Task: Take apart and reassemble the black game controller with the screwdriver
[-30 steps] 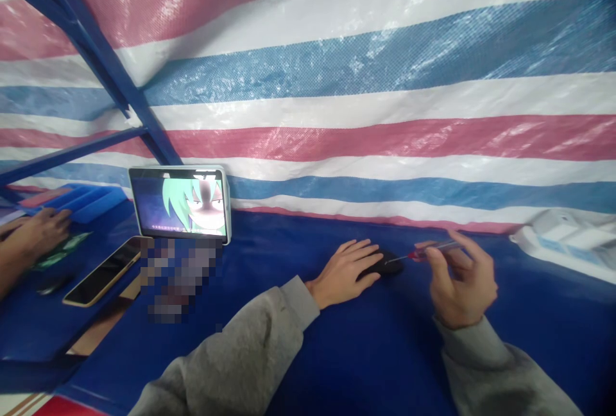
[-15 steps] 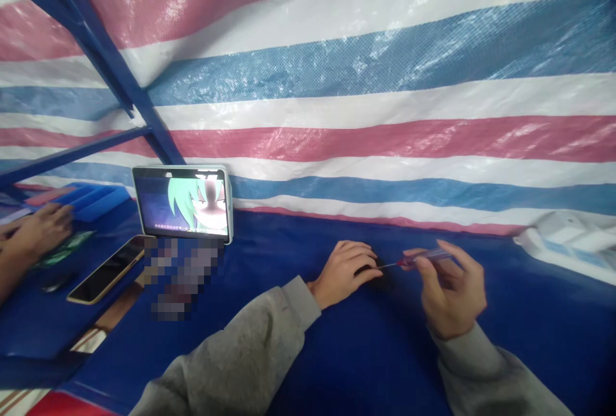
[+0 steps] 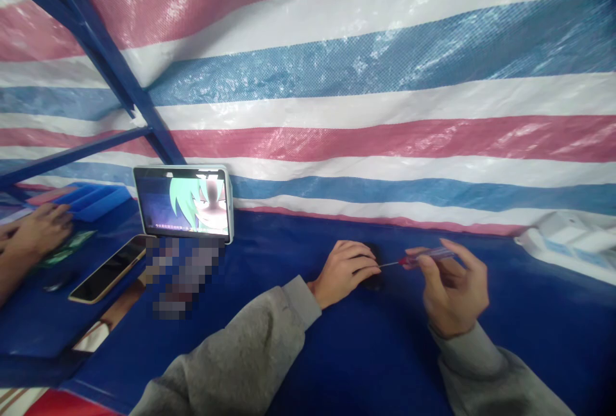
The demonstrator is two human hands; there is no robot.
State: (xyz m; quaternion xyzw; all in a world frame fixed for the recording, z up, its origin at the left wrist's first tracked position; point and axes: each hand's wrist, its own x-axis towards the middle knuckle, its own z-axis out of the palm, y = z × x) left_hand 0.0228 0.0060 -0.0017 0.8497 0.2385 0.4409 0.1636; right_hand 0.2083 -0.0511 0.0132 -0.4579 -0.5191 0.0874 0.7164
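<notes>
My left hand [image 3: 345, 269] lies on the blue table with its fingers curled over a small black rounded object [image 3: 373, 282], mostly hidden beneath them. In my right hand [image 3: 456, 291] is a screwdriver [image 3: 428, 258] with a clear purplish handle and a red collar. It is pinched between thumb and fingers and lies nearly level. Its thin shaft points left, and the tip ends at my left fingertips, by the black object. Whether the tip touches the object cannot be made out.
A tablet [image 3: 185, 203] stands upright at the back left. A phone [image 3: 110, 269] lies left of it, near a dark oval object [image 3: 58, 279]. Another person's hand [image 3: 45, 230] works beside a blue compartment tray [image 3: 99, 201]. White plastic parts [image 3: 572, 246] lie at the right. Striped sheeting hangs behind.
My right hand and the screwdriver have shifted very slightly to the right. More of the black object shows beside my left fingers. My left hand has stayed in place.
</notes>
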